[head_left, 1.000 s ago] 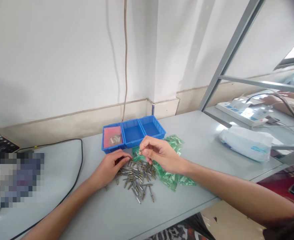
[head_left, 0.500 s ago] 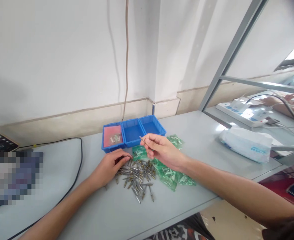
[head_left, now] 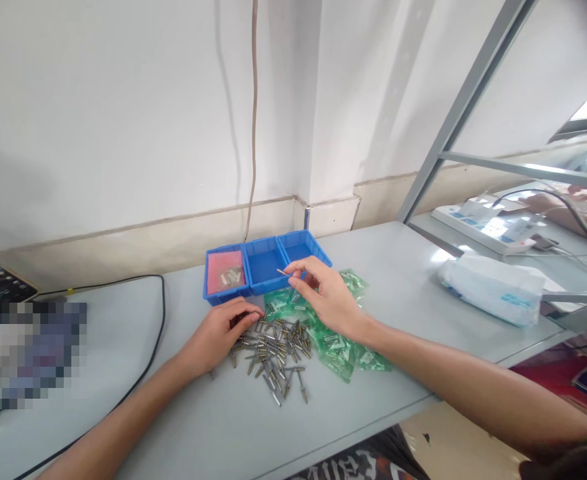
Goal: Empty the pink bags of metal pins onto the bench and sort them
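My right hand (head_left: 323,293) is above the green bags, with thumb and fingers pinching a thin metal pin (head_left: 283,273) that points left toward the blue bins. At the upper left edge of a loose pile of metal pins (head_left: 276,353), my left hand (head_left: 228,327) is closed, thumb against fingers. What sits between its fingertips is too small to make out. The pins in the pile have grey shafts, collars and some brass-coloured ends. Green plastic bags (head_left: 340,363) with silvery metal pieces lie right of the pile, partly beneath my right hand.
Three joined blue bins (head_left: 266,263) stand by the wall; the left one holds pink material and a small clear bag (head_left: 230,276) of metal pieces. A black cable (head_left: 160,333) crosses the left side. A white soft pack (head_left: 493,287) lies near the metal frame (head_left: 468,113). Another person's arm (head_left: 568,212) shows beyond.
My right hand has turned over, its back now facing up more, and the pin in it lies flatter. My left hand stays in place at the pile.
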Action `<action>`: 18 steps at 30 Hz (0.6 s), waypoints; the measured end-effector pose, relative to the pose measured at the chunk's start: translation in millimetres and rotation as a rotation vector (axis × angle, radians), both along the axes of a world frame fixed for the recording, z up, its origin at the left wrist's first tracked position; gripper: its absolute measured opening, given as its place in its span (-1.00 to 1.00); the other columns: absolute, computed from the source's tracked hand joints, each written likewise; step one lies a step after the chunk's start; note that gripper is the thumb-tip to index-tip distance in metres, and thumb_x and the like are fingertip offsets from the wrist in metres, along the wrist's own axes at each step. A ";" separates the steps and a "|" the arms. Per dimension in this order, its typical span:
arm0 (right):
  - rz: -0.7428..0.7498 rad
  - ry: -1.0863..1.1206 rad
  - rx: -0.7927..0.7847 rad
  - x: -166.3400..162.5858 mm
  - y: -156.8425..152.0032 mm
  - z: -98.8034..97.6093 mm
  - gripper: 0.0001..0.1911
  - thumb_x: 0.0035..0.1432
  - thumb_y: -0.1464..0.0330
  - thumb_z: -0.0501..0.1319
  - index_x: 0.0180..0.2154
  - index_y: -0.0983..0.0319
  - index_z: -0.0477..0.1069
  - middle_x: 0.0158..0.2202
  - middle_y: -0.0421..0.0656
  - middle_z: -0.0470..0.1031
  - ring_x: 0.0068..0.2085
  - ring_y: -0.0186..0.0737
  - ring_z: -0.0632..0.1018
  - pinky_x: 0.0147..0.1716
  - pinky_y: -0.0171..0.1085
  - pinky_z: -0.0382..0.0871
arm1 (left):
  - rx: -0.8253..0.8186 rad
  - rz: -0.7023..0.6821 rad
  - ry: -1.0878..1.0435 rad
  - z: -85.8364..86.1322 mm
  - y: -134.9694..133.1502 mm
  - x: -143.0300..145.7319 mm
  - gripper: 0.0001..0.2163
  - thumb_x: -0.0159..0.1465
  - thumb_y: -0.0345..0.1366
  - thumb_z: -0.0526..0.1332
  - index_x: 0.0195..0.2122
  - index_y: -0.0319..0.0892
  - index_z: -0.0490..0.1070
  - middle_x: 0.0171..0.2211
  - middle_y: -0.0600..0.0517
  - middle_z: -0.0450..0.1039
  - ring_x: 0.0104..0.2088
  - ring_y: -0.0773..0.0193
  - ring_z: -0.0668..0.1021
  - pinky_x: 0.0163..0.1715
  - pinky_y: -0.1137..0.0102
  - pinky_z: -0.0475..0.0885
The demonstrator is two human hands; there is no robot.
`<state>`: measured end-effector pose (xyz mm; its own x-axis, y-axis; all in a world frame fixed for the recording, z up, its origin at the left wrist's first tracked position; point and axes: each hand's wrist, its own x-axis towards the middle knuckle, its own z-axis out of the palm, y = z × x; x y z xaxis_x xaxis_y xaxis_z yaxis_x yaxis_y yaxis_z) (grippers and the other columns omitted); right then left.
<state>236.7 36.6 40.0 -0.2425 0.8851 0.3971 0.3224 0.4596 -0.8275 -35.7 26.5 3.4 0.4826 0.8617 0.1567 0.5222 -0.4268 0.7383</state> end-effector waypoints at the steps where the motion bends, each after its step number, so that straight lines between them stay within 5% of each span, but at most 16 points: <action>1: -0.015 -0.069 0.087 0.7 0.3 -1.3 -0.85 0.48 0.35 0.19 0.00 0.12 0.52 -0.14 -0.15 0.49 -0.23 -0.22 0.52 -0.22 -0.22 0.42 | 0.001 -0.001 0.001 -0.1 0.0 0.0 -0.76 0.54 -0.12 0.16 -0.06 -0.03 0.63 -0.11 0.04 0.61 -0.13 0.22 0.59 -0.08 0.36 0.44; 4: -0.034 -0.205 0.202 2.3 1.8 -5.7 -0.87 0.50 0.39 0.15 -0.01 0.13 0.45 -0.08 -0.14 0.51 -0.21 -0.21 0.53 -0.18 -0.22 0.40 | 0.008 -0.006 0.002 0.0 -0.2 0.0 -0.75 0.55 -0.12 0.15 -0.05 -0.04 0.62 -0.11 0.04 0.61 -0.12 0.21 0.59 -0.07 0.36 0.44; 14: -0.032 -0.245 0.175 2.7 16.4 -14.5 -0.67 0.50 0.53 -0.06 -0.14 0.16 0.44 -0.14 -0.13 0.42 -0.22 -0.19 0.51 -0.19 -0.23 0.38 | 0.022 0.001 0.010 -0.6 -0.4 0.6 -0.74 0.55 -0.11 0.15 -0.06 -0.05 0.62 -0.15 0.04 0.59 -0.17 0.23 0.58 -0.11 0.37 0.42; 18: -0.054 -0.271 0.195 1.7 15.3 -14.4 -0.71 0.55 0.46 -0.04 -0.02 0.15 0.44 -0.03 -0.08 0.45 -0.10 -0.14 0.55 -0.09 -0.16 0.43 | 0.031 0.003 0.005 -1.2 -0.3 1.2 -0.74 0.55 -0.12 0.15 -0.06 -0.05 0.62 -0.15 0.03 0.59 -0.16 0.23 0.58 -0.10 0.36 0.43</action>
